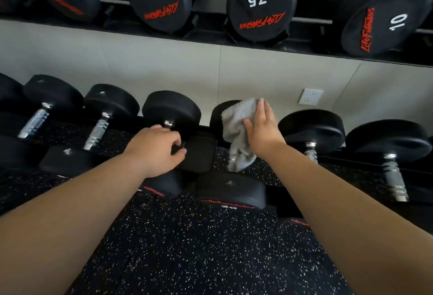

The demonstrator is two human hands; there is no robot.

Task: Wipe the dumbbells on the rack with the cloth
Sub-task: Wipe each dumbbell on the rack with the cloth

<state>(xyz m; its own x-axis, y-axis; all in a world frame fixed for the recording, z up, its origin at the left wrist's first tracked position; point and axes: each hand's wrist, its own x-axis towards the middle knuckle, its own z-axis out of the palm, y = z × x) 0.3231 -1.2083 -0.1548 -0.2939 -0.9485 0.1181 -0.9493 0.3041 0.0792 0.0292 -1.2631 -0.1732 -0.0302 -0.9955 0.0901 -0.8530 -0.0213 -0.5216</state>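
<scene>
Head view, starting at the fingers: right-hand fingers point(263, 109) straight and close together, pressed flat on the grey cloth point(236, 130) against the far head of a black dumbbell point(216, 114) on the lower rack tier (palm pressure probably spreads the wipe better than a pinch would). Loose end of cloth hanging down over that dumbbell's handle, so handle mostly hidden. Right hand point(262, 128) not gripping, just pushing. Over on the other side, left-hand fingers point(178, 148) curled around the handle of the neighbouring dumbbell point(172, 109), likely bracing it or steadying the body while leaning in. Left hand point(155, 147) holding firm, by the look of it. Further out: more dumbbells along the lower rack point(351, 156), upper shelf point(210, 41) carrying 5, 7.5 and 10 weights, wall socket point(310, 96) behind, speckled rubber floor point(199, 247) below.
</scene>
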